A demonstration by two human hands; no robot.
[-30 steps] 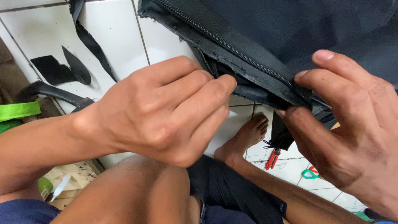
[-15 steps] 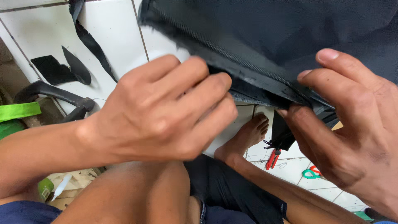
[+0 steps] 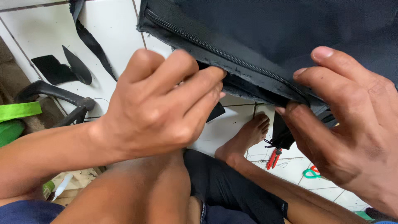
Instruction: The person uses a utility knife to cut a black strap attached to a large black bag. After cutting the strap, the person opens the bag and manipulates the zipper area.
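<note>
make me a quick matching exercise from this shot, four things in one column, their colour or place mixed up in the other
Things:
1. zipper
2. small snips
3. strap
4. fabric scraps

Descriptions:
A. bright green, at the left edge
B. black pieces lying on the white tiles, upper left
C. runs along the edge of the black fabric between left hand and right hand
D. red handles, on the floor by the bare foot

Pairs: 1-C, 2-D, 3-A, 4-B
</note>
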